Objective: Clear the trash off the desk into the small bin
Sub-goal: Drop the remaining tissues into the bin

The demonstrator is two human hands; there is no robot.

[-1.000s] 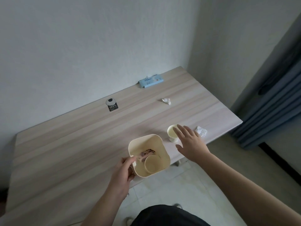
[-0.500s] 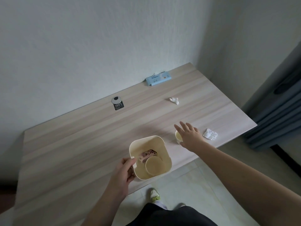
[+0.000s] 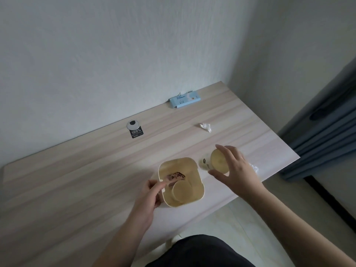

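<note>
A small cream bin (image 3: pixel 199 189) stands at the desk's near edge, holding a paper cup (image 3: pixel 181 191) and a brown wrapper (image 3: pixel 176 175). My left hand (image 3: pixel 148 195) grips the bin's left rim. Just right of the bin, my right hand (image 3: pixel 238 170) holds a second paper cup (image 3: pixel 213 160), which is tilted with its mouth toward me, thumb below and fingers above. One crumpled tissue (image 3: pixel 205 126) lies farther back on the desk. Another tissue (image 3: pixel 253 167) peeks out from behind my right hand near the desk's right edge.
A blue tissue pack (image 3: pixel 184 99) lies against the wall at the back. A black tag with a round disc (image 3: pixel 135 130) sits at the back centre. The wooden desk (image 3: pixel 77 180) ends at right near a dark curtain (image 3: pixel 327 135). Tiled floor lies below.
My right hand has closed around the paper cup and tipped it from upright to tilted beside the bin. My left hand stays on the bin's rim.
</note>
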